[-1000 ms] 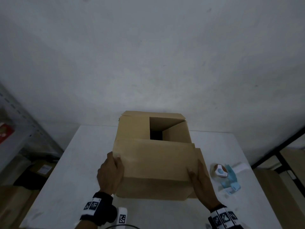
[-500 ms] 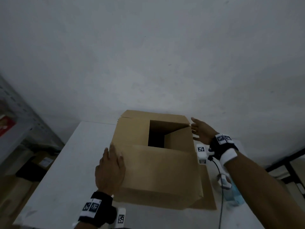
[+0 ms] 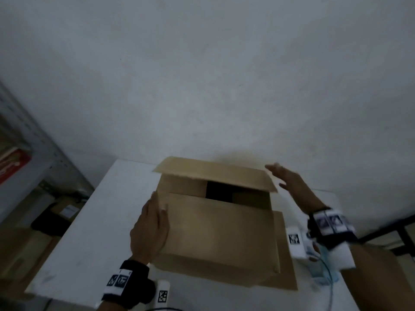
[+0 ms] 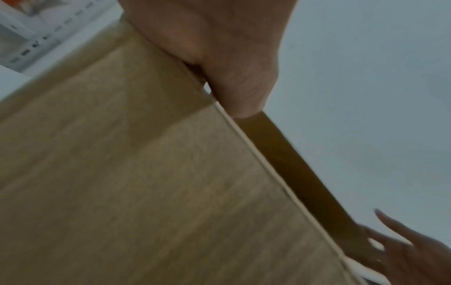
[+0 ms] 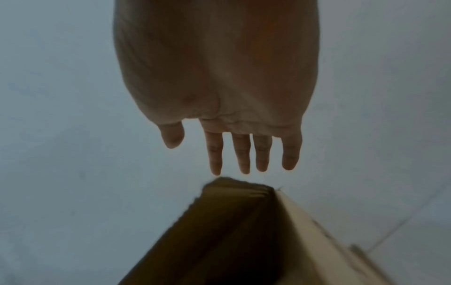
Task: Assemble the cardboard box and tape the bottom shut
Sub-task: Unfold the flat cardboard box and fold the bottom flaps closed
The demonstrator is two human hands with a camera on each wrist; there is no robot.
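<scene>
The left hand is laid flat, fingers straight, against the left edge of the brown rectangular cardboard box, which is stood mid-way on the white table. Bare tabletop is seen on its left. At the raised far flap's right corner, the right hand is held spread, nothing gripped.

A white desk is standing against a pale grey wall. To its left, a grey metal shelving unit is holding something red, blurred. Dark items and brown cartons are lying on the floor beneath. A dark frame is showing at right.
</scene>
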